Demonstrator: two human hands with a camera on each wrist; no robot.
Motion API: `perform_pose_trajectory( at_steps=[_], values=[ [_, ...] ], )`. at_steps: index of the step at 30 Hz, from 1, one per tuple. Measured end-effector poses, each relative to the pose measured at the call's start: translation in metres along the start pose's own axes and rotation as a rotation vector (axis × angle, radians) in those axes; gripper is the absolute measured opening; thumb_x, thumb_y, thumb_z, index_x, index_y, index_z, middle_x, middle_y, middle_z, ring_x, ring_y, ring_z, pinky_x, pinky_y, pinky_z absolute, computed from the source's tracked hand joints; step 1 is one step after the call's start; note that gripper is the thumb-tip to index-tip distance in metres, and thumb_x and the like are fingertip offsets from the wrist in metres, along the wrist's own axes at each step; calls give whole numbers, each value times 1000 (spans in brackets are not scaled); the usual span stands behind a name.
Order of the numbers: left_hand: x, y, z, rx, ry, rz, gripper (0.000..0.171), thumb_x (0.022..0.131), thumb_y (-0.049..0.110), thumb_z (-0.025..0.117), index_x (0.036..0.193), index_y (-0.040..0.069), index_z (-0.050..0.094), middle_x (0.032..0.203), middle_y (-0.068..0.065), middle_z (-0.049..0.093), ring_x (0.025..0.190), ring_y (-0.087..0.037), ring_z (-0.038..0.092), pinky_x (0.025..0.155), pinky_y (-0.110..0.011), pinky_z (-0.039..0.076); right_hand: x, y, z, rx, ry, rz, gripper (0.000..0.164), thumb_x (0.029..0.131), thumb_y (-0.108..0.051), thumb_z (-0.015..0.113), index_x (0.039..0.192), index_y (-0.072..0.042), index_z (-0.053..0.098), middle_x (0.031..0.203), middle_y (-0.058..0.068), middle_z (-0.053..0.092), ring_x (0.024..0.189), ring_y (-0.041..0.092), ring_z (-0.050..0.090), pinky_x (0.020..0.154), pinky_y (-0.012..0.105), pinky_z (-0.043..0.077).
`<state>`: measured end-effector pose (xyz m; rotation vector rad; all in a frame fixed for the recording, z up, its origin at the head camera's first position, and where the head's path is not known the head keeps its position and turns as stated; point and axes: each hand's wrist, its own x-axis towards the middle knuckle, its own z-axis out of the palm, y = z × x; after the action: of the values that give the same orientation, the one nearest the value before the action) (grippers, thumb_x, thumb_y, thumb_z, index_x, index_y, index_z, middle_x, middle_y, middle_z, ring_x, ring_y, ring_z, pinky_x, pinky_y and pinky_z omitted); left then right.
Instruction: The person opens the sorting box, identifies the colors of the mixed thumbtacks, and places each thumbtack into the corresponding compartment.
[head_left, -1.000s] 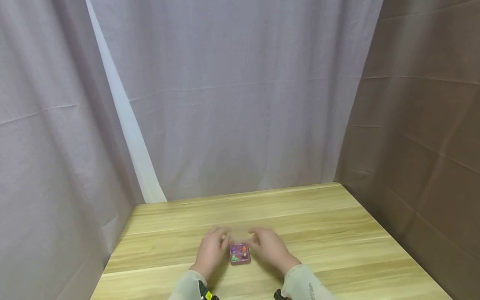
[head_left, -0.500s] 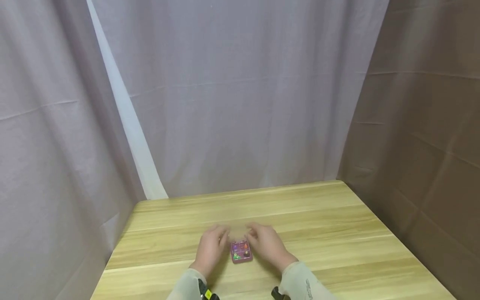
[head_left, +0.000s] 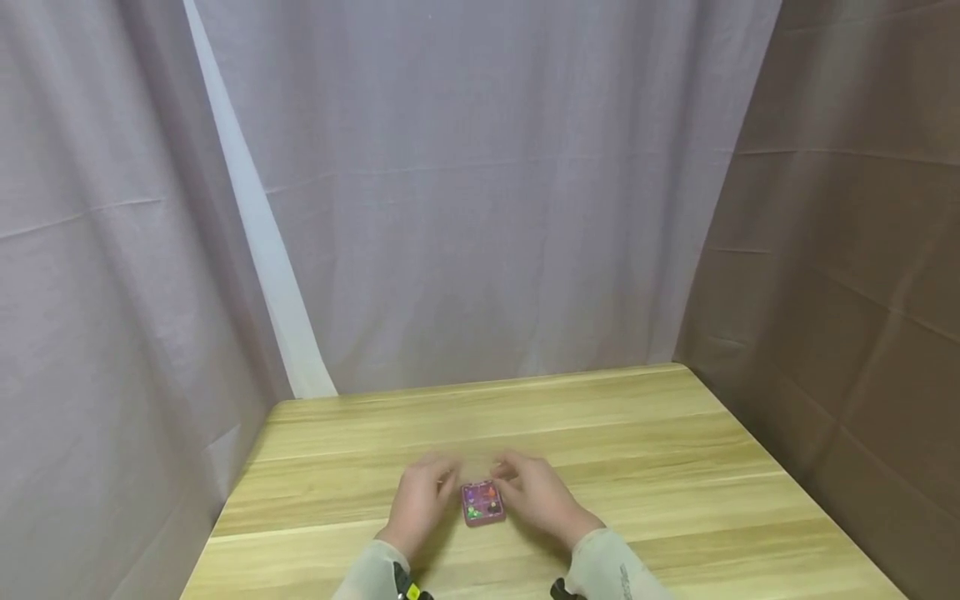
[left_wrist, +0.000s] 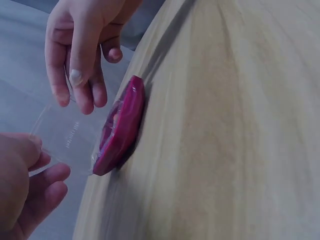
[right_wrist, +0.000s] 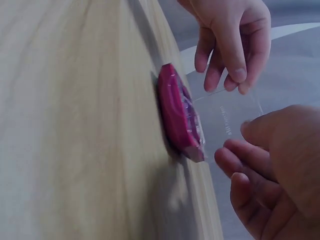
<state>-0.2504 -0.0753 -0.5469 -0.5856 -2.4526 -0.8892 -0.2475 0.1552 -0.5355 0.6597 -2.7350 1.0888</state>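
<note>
In the head view, a small magenta pill box (head_left: pixel 483 502) with several compartments sits on the table between the two hands. Purple, orange, green and dark bits show inside it. Its clear lid (left_wrist: pixel 70 134) with raised lettering is lifted up, away from the tray. My left hand (head_left: pixel 418 504) pinches one side edge of this lid between thumb and fingers. At the opposite side edge, my right hand (head_left: pixel 542 500) pinches the lid in the same manner. From the right wrist, the box's magenta side wall (right_wrist: pixel 172 107) appears resting on the wood.
The wood-grain table (head_left: pixel 637 450) extends around the box to both sides and the back. Grey curtains (head_left: pixel 480 250) hang behind it and on the left, with a pale gap (head_left: pixel 262 242) between two panels. A brown curtain (head_left: pixel 840 275) stands at the right.
The head view has shifted slightly. Both hands and the pill box keep nearly the same places relative to one another.
</note>
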Motion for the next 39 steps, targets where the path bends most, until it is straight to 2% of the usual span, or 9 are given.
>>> perform_pose_trajectory(
  at_steps=[4,13,18,23,29,35,39],
  values=[
    [-4,0,-3,-21,-24,29,17,90,18,69,106,19,74,103,2,74,93,-8,64,81,-32,60,-4,3,-1,-17,1,-33,38,94,-24,63,131,-15,59,113,1,74,95,11,65,86,45,58],
    [-15,2,-8,-58,-55,37,16,90,18,69,106,20,74,103,3,75,91,-8,64,78,-29,61,-6,7,-3,-48,47,-57,26,97,-33,59,117,-22,71,117,-3,72,106,14,63,92,49,55],
    [-20,4,-6,-57,-58,55,17,89,18,71,104,23,75,102,6,74,91,-6,64,79,-32,61,-8,6,-4,-29,48,-29,21,95,-35,62,111,-28,74,112,-5,74,101,12,64,90,48,56],
    [-28,2,-3,-59,-86,81,20,88,17,72,107,21,75,108,4,74,97,-9,64,81,-32,60,-12,7,-3,-20,-5,-53,21,92,-34,67,110,-29,75,107,-6,75,94,8,64,85,47,58],
    [-32,1,-2,-28,-113,82,20,86,18,73,106,18,75,111,0,74,98,-10,65,82,-30,60,-15,10,0,-58,-24,-107,25,90,-33,68,113,-25,74,109,-3,75,94,7,64,83,46,59],
    [-32,0,-1,36,-145,56,15,83,18,76,98,21,75,105,5,75,94,-8,65,82,-32,60,-15,10,4,-153,-14,-137,21,87,-34,72,106,-25,75,110,-4,75,99,10,64,89,47,57],
    [-33,1,0,50,-155,59,16,82,16,77,98,20,76,105,4,75,97,-10,65,85,-34,59,-15,9,6,-186,-1,-144,17,85,-33,75,100,-25,76,106,-6,75,96,9,64,88,45,57]
  ],
)
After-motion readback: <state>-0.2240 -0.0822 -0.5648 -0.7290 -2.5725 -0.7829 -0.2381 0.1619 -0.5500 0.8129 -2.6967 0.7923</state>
